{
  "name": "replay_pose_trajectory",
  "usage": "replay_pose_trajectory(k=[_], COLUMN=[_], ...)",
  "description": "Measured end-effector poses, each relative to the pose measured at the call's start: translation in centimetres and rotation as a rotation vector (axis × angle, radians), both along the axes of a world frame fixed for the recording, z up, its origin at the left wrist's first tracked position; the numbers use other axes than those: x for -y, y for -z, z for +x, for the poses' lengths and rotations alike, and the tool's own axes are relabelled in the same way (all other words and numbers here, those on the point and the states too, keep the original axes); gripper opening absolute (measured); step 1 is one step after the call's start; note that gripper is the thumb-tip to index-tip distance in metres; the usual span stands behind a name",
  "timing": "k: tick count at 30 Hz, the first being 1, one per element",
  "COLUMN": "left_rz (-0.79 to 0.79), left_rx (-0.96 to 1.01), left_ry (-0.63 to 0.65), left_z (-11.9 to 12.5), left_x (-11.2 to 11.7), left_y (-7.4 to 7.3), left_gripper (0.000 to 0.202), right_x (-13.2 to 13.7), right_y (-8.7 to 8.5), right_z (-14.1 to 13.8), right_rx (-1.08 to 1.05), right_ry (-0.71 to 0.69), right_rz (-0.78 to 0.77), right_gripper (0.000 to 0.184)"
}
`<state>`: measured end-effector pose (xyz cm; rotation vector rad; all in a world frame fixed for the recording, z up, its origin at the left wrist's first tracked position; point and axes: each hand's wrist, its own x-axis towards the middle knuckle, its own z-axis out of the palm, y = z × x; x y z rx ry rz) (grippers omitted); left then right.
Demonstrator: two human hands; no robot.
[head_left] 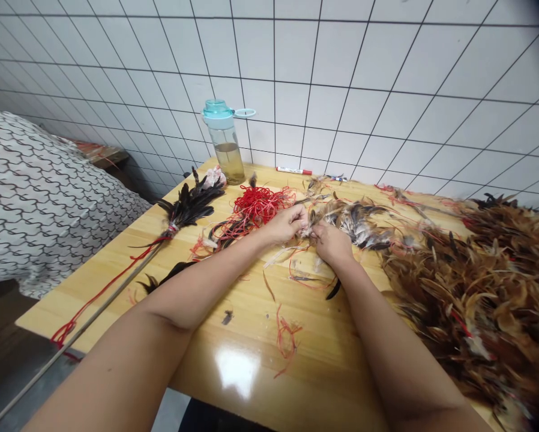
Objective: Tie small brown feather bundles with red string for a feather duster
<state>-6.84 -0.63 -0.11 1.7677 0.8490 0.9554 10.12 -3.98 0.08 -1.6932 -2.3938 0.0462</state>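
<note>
Near the table's middle my left hand [292,223] and my right hand [333,241] meet at the quill ends of some feathers [350,219]. The fingers of both hands are closed and pinching. These feathers are brown, grey and white, fanning out to the right past my right hand. Just behind my left hand lies a tangled heap of red string [260,204]. On the left, black feathers [191,201] are bound with red string to the end of a long thin stick [102,309] that sticks out over the table edge.
A large pile of brown feathers [485,282] covers the table's right side. A water bottle [227,147] with a turquoise lid stands at the back, left of a red and white marker [293,171]. Red string scraps [287,336] lie on the wooden table [323,372]. Patterned cloth [48,198] hangs at left.
</note>
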Motion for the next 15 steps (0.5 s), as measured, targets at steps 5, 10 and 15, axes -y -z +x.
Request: replay_pose_trajectory(k=[5, 10, 15], left_rz=[-0.011, -0.054, -0.067], left_rx=[-0.052, -0.079, -0.080], left_ry=[-0.019, -0.032, -0.038], left_z=[0.08, 0.22, 0.25], left_x=[0.09, 0.54, 0.76], left_y=[-0.04, -0.64, -0.84], left_gripper=[0.007, 0.007, 0.007], right_x=[-0.05, -0.01, 0.11], right_y=[0.21, 0.02, -0.32], right_z=[0.07, 0.09, -0.01], right_rx=[0.048, 0.122, 0.165], right_ry=[0.004, 0.008, 0.017], right_rz=[-0.030, -0.066, -0.100], right_gripper=[0.024, 0.028, 0.031])
